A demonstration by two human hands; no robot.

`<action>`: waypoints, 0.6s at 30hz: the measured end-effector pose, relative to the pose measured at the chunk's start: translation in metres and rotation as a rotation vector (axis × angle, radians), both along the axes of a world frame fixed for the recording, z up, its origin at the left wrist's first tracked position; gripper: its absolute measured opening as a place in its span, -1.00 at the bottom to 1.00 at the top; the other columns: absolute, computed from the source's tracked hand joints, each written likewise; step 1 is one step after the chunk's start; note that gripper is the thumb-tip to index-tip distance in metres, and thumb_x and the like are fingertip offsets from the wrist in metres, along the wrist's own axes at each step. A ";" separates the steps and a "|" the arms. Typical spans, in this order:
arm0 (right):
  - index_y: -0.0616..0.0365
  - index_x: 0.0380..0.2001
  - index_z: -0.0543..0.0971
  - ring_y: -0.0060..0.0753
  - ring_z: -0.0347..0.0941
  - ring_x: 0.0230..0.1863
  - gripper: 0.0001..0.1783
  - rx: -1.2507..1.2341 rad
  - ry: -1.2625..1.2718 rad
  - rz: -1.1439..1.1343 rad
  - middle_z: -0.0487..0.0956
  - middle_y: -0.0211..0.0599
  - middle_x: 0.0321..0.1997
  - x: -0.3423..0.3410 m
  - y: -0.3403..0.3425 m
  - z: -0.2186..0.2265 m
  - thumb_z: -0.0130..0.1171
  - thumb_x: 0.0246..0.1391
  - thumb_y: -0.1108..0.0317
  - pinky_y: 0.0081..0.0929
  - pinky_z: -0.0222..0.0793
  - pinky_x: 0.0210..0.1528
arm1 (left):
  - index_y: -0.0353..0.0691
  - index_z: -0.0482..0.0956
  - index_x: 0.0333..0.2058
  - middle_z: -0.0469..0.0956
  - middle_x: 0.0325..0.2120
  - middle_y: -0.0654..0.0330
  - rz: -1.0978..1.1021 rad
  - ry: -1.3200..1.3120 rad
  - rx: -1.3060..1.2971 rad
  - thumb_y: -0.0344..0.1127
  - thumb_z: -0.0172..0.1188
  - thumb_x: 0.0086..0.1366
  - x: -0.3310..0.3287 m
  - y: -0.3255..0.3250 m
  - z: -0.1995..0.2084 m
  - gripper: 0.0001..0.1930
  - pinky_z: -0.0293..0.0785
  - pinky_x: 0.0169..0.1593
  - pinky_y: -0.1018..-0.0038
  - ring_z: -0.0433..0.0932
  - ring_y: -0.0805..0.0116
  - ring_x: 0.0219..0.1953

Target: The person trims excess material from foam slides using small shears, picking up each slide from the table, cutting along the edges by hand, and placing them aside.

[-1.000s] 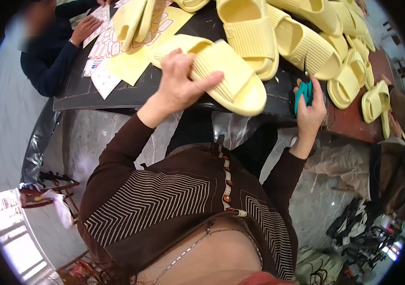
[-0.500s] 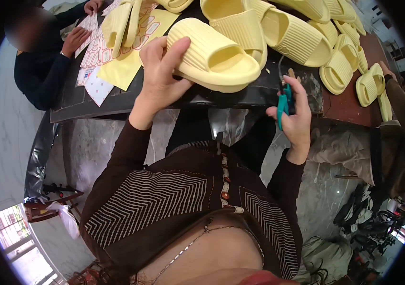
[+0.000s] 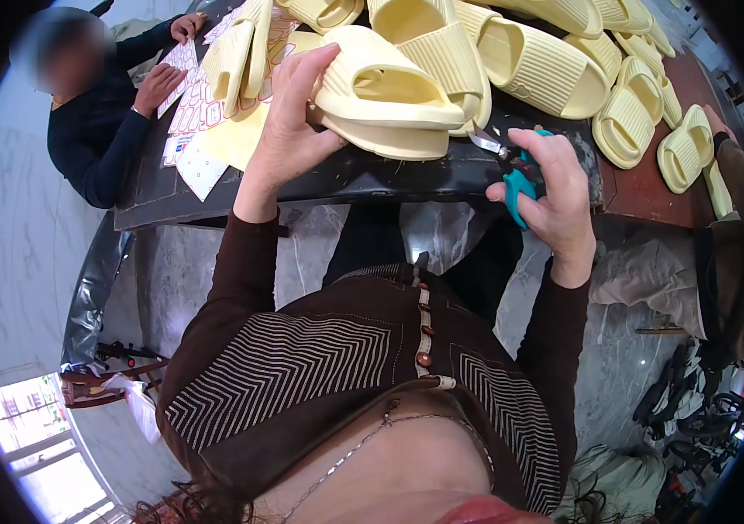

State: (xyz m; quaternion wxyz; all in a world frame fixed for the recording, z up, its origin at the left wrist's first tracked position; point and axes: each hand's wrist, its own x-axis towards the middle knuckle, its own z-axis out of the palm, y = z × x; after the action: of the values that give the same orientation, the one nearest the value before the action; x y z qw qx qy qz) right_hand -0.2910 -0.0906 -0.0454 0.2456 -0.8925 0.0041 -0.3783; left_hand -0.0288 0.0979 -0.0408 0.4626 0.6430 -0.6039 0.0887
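My left hand (image 3: 292, 131) grips a pale yellow slide slipper (image 3: 389, 122) above the table's near edge, thumb below and fingers along its left end. The slipper is tilted so that its foot opening and the side of its thick sole show. To its right, my right hand (image 3: 555, 179) is closed on teal-handled scissors (image 3: 519, 194), fingers at the loops. Their metal blades point up and left, close to the slipper's right end but apart from it. Several more yellow slippers (image 3: 551, 70) lie just beyond my hands.
The black table (image 3: 158, 210) meets a reddish-brown surface (image 3: 643, 203) on the right. Sticker sheets (image 3: 206, 170) and a pair of upright slippers (image 3: 237, 61) lie at the left. A co-worker's hands (image 3: 162, 86) hold a sheet there. Another person's sleeve (image 3: 739, 175) shows at the right.
My left hand has turned the slipper, so its sole side shows more. My right hand has tilted the scissors, bringing the blades leftward toward the slipper. The whole view has shifted slightly.
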 end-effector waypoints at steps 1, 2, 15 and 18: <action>0.20 -0.02 0.48 -0.21 0.43 -0.31 -0.27 -0.044 -0.018 -0.006 0.50 -0.20 -0.25 0.001 0.000 0.003 0.53 -0.38 0.37 -0.39 0.42 -0.25 | -0.13 0.28 0.18 0.37 -0.02 0.07 -0.001 0.000 0.002 -0.52 0.40 -0.21 0.000 0.000 0.001 -0.13 0.23 0.15 0.28 0.29 0.04 0.06; 0.20 -0.03 0.48 -0.19 0.43 -0.32 -0.28 -0.088 -0.036 -0.011 0.51 -0.19 -0.26 0.002 0.001 0.005 0.52 -0.38 0.37 -0.37 0.41 -0.27 | -0.13 0.28 0.18 0.37 -0.02 0.07 -0.001 0.001 0.005 -0.52 0.40 -0.21 0.000 0.000 0.002 -0.14 0.24 0.15 0.29 0.30 0.04 0.06; 0.15 -0.03 0.48 -0.17 0.40 -0.33 -0.32 -0.255 -0.042 -0.023 0.47 -0.25 -0.37 0.006 0.004 0.021 0.46 -0.35 0.34 -0.28 0.36 -0.30 | -0.10 0.31 0.18 0.37 -0.03 0.07 -0.056 -0.118 0.003 -0.50 0.39 -0.19 -0.001 -0.001 0.011 -0.16 0.25 0.14 0.31 0.30 0.05 0.05; 0.15 -0.04 0.49 -0.17 0.40 -0.33 -0.33 -0.304 -0.050 -0.046 0.46 -0.25 -0.37 0.005 0.005 0.024 0.45 -0.35 0.36 -0.28 0.37 -0.31 | -0.08 0.31 0.19 0.37 -0.03 0.08 -0.066 -0.108 0.010 -0.51 0.40 -0.19 0.002 -0.001 0.010 -0.15 0.25 0.14 0.30 0.31 0.05 0.05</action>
State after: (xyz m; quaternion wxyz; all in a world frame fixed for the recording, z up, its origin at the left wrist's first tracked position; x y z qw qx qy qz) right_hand -0.2862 -0.0860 -0.0213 0.0988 -0.9094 -0.0388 -0.4021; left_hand -0.0273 0.0969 -0.0312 0.4287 0.6193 -0.6493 0.1052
